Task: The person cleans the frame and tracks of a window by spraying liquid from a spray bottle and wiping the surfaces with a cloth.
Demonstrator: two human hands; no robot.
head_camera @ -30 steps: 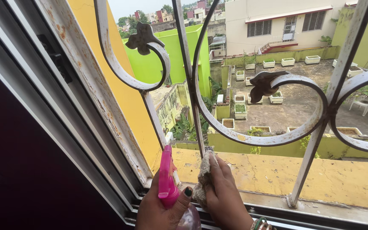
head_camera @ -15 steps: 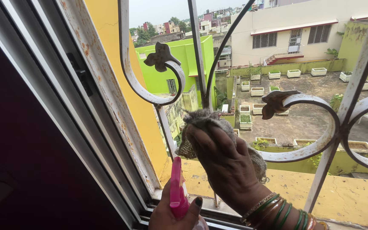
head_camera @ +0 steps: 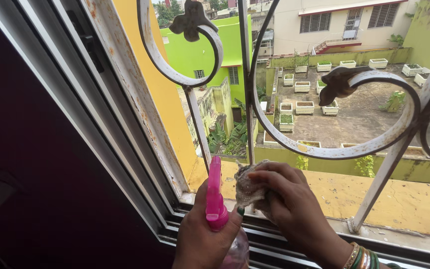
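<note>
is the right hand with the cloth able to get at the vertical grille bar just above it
Probably yes. The right hand holds the cloth directly below the vertical bar, and nothing sits between them. The left hand grips the pink spray bottle off to the side, clear of that path.

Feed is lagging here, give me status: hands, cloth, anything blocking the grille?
Left hand gripping pink spray bottle, upright. Right hand clutching grey cloth low at the vertical grille bar. Nothing between cloth and bar.
</note>
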